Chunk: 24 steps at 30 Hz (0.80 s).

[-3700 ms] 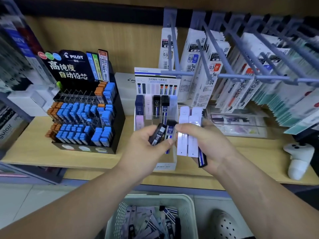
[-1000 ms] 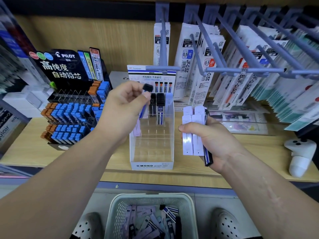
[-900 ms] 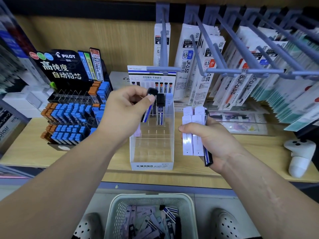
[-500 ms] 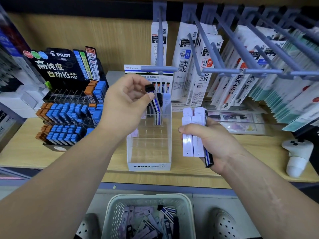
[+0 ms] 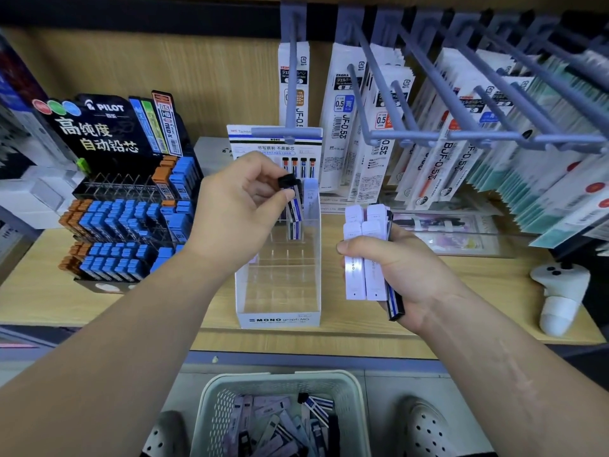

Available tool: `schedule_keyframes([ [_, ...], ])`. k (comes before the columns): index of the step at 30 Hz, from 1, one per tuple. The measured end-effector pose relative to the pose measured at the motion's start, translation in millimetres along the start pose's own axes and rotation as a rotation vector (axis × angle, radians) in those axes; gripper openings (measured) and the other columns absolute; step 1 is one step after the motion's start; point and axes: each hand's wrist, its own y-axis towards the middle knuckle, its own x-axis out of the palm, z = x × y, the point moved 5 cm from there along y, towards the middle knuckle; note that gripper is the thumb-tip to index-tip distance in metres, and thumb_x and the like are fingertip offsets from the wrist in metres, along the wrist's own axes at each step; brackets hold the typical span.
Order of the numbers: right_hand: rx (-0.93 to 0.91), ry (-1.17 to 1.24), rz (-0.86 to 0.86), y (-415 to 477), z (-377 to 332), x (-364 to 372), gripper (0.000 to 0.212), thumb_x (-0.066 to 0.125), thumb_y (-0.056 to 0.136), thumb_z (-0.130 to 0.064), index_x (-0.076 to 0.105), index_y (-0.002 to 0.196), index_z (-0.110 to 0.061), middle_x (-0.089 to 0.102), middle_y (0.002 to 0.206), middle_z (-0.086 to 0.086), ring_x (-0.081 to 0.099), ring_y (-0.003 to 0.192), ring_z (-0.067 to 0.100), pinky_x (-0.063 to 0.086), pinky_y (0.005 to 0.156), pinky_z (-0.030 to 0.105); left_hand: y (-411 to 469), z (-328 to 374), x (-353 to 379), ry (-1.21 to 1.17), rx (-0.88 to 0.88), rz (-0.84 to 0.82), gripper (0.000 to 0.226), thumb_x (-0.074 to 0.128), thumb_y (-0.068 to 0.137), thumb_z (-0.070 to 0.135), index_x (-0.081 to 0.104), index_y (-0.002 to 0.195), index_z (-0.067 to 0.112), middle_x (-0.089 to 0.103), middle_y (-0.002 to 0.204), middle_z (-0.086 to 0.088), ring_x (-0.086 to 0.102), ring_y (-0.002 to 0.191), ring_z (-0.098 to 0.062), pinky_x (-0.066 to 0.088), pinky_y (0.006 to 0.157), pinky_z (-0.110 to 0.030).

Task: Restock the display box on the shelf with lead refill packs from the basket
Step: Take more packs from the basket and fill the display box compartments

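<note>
Above the rear rows of the display box (image 5: 280, 291), the left hand (image 5: 244, 209) pinches 1 black-capped pack (image 5: 294, 201), hiding the rear-left cells. The right hand (image 5: 405, 272) grips a white bundle (image 5: 364, 258). Front cells lie open; the basket (image 5: 211, 400) is cut off below.

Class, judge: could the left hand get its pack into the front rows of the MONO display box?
Probably yes. The left hand pinches a black pack over the display box, whose top is open and front rows look empty; the right hand holds its packs off to one side.

Pilot rack (image 5: 125, 209), perhaps a controller (image 5: 560, 285)
</note>
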Motion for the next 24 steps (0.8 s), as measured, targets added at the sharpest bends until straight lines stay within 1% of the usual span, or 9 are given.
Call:
schedule_keyframes([
  [7, -0.002, -0.002, -0.012, 1.0, 0.0, -2.8, 0.026, 0.077, 0.079, -0.006, 0.070, 0.100, -0.019, 0.068, 0.067, -0.004, 0.066, 0.056, 0.013, 0.050, 0.049, 0.025, 6.2, 3.7, -0.8, 0.069, 0.015, -0.048, 0.028, 0.076, 0.083, 0.003, 0.064, 0.087, 0.028, 0.069, 0.080, -0.001, 0.064, 0.073, -0.019, 0.054, 0.070, -0.018],
  [9, -0.005, -0.005, -0.017, 1.1, 0.0, -3.2, 0.026, 0.077, 0.079, -0.006, 0.070, 0.100, -0.019, 0.068, 0.067, -0.004, 0.066, 0.056, 0.013, 0.050, 0.048, 0.025, 7.2, 3.5, -1.2, 0.084, 0.017, -0.062, 0.025, 0.076, 0.083, 0.003, 0.066, 0.089, 0.025, 0.070, 0.080, -0.001, 0.065, 0.073, -0.019, 0.054, 0.071, -0.018],
  [12, -0.006, -0.012, -0.020, 1.1, -0.1, -3.5, 0.025, 0.078, 0.079, -0.006, 0.070, 0.098, -0.020, 0.069, 0.066, -0.005, 0.066, 0.057, 0.013, 0.051, 0.049, 0.025, 7.6, 2.6, -2.3, 0.049, 0.000, -0.063, 0.024, 0.076, 0.083, 0.001, 0.066, 0.088, 0.023, 0.071, 0.081, -0.006, 0.066, 0.075, -0.021, 0.053, 0.071, -0.018],
  [14, -0.006, -0.016, -0.021, 1.2, 0.3, -3.5, 0.025, 0.078, 0.078, -0.006, 0.070, 0.099, -0.020, 0.069, 0.067, -0.005, 0.067, 0.058, 0.013, 0.051, 0.050, 0.026, 7.5, 2.8, -2.8, 0.042, -0.005, -0.065, 0.024, 0.076, 0.083, 0.001, 0.066, 0.086, 0.023, 0.071, 0.082, -0.009, 0.067, 0.076, -0.023, 0.055, 0.072, -0.020],
  [17, -0.007, -0.020, -0.018, 1.4, 0.6, -4.0, 0.025, 0.078, 0.078, -0.007, 0.070, 0.098, -0.020, 0.069, 0.067, -0.005, 0.067, 0.058, 0.013, 0.050, 0.050, 0.025, 7.7, 3.0, -3.4, 0.079, 0.005, -0.080, 0.020, 0.077, 0.082, 0.003, 0.066, 0.086, 0.020, 0.072, 0.083, -0.007, 0.068, 0.077, -0.022, 0.057, 0.075, -0.026],
  [21, -0.005, -0.028, -0.013, 1.4, 0.8, -4.2, 0.026, 0.078, 0.079, -0.008, 0.070, 0.101, -0.019, 0.069, 0.068, -0.005, 0.067, 0.058, 0.012, 0.050, 0.050, 0.025, 6.4, 6.0, -2.6, 0.151, 0.072, -0.110, 0.015, 0.076, 0.083, 0.004, 0.066, 0.089, 0.015, 0.071, 0.081, -0.003, 0.068, 0.075, -0.017, 0.058, 0.075, -0.031],
  [24, -0.008, -0.033, -0.015, 1.3, 1.3, -3.8, 0.026, 0.078, 0.078, -0.008, 0.070, 0.101, -0.018, 0.069, 0.069, -0.004, 0.067, 0.059, 0.013, 0.051, 0.051, 0.026, 4.9, 7.2, -3.2, 0.164, 0.100, -0.090, 0.015, 0.075, 0.084, 0.003, 0.066, 0.091, 0.014, 0.071, 0.081, -0.003, 0.068, 0.075, -0.017, 0.057, 0.075, -0.033],
])
